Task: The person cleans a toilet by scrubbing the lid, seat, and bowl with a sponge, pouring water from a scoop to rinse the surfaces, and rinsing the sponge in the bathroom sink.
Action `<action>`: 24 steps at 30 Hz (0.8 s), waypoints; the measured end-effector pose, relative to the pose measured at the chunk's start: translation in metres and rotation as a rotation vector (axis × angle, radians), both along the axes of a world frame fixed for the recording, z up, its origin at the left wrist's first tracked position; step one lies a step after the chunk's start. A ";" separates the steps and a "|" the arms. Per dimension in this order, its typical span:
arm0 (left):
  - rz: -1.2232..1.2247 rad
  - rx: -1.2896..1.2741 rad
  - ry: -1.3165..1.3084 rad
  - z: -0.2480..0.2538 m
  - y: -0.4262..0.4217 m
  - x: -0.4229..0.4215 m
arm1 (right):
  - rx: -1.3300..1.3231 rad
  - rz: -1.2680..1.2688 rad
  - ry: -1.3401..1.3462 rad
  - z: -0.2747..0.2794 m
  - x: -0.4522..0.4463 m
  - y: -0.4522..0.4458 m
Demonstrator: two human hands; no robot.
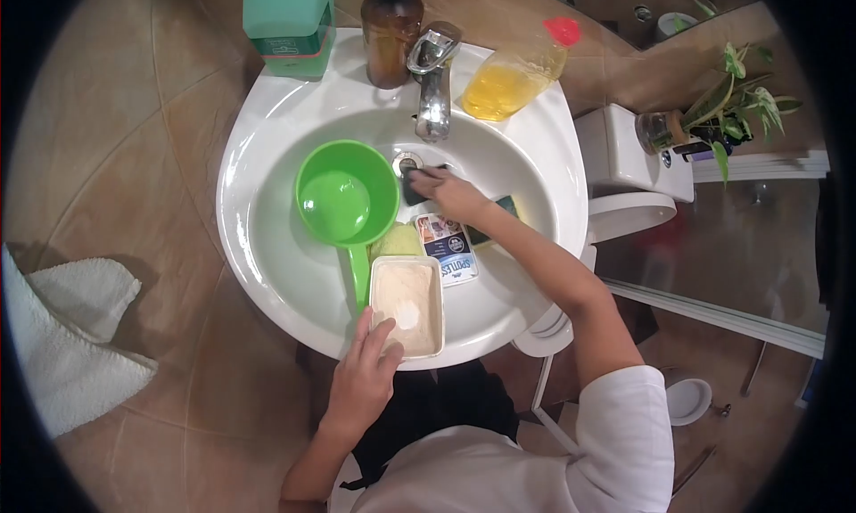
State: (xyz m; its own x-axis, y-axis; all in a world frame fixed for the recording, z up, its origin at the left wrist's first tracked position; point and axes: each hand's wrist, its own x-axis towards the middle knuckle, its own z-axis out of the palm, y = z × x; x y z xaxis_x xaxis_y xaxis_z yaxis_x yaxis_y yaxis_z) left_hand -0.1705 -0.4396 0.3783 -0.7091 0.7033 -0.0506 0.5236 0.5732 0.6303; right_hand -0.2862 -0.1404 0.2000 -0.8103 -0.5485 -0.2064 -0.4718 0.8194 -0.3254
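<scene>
My left hand (364, 375) grips the near left corner of a rectangular white tub (430, 321), its fingertips over the rim. Pale beige powder or paste fills the bottom, with a whiter patch in it. My right hand (450, 195) reaches into the basin and pinches a dark scouring pad (414, 188) beside the drain (407, 164). Below that hand lies a printed lid (450, 250) reading "SPOTLESS". A yellowish cloth or sponge (398, 239) sits behind the tub. Partly under my right forearm is a green-and-yellow sponge (505, 217).
A green dipper (343, 196) rests in the white sink (267, 281), handle toward me. Along the back rim stand a green jug (287, 23), an amber bottle (390, 41), the faucet (434, 94) and a yellow-liquid bottle (513, 76). A toilet (633, 212) is at right, a white towel (80, 335) at left.
</scene>
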 end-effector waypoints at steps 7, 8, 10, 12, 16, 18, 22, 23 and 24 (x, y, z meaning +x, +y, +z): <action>-0.004 0.040 0.066 0.003 -0.006 0.005 | 0.124 -0.373 0.270 -0.041 -0.016 -0.026; 0.000 0.044 0.069 0.003 -0.006 0.007 | -0.019 -0.373 0.261 -0.042 -0.027 -0.038; 0.008 0.051 0.083 0.002 -0.006 0.007 | 0.000 -0.352 0.247 -0.036 -0.033 -0.033; 0.016 0.057 0.079 0.002 -0.010 0.010 | 0.176 -0.349 0.292 -0.032 -0.015 -0.023; 0.026 0.128 0.083 -0.001 -0.014 0.010 | 0.320 -0.371 0.123 0.021 0.029 -0.010; 0.028 0.152 0.084 0.000 -0.016 0.006 | 0.067 -0.354 0.049 0.039 0.044 -0.013; -0.039 0.218 0.125 0.008 -0.012 0.001 | -0.011 -0.364 -0.279 0.063 0.060 -0.026; -0.080 0.248 0.173 0.010 -0.007 -0.005 | 0.099 -0.334 -0.319 0.067 0.056 -0.027; -0.089 0.257 0.187 0.015 0.000 -0.011 | 0.104 -0.344 -0.304 0.061 0.049 -0.025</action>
State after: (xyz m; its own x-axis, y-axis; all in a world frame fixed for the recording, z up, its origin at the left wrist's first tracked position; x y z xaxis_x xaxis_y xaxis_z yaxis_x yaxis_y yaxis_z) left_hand -0.1817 -0.4391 0.3932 -0.6246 0.7359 0.2615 0.6846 0.3547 0.6368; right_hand -0.2376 -0.1657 0.2612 -0.8359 -0.2223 -0.5019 -0.0631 0.9472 -0.3143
